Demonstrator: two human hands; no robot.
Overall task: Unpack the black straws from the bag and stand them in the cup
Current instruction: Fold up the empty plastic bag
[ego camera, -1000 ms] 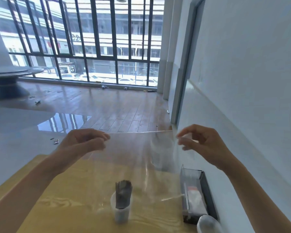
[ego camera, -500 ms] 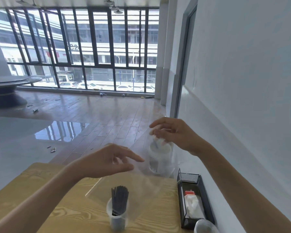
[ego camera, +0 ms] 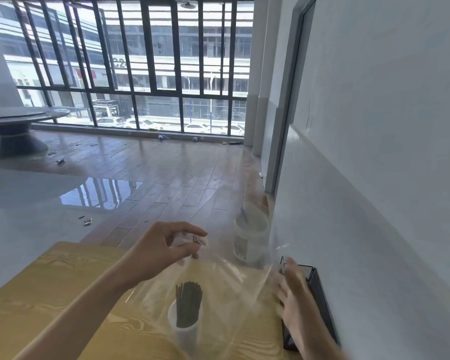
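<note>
A bundle of black straws (ego camera: pixel 189 305) stands upright in a translucent white cup (ego camera: pixel 184 333) on the wooden table (ego camera: pixel 63 294). The clear plastic bag (ego camera: pixel 226 279) hangs in front of and over the cup, and it looks empty. My left hand (ego camera: pixel 164 252) pinches a scrunched part of the bag above the cup. Low at the right, my right hand (ego camera: pixel 294 297) is blurred, with fingers spread beside the bag's right edge. I cannot tell whether it touches the bag.
A second translucent cup (ego camera: pixel 250 237) with a stick in it stands at the table's far right corner. A black mesh box (ego camera: pixel 317 294) lies along the white wall, partly under my right hand. Beyond the table is wooden floor.
My right hand let go of the bag's top and dropped down to the right, over the black box. My left hand rose and gathered the bag in its fingers.
</note>
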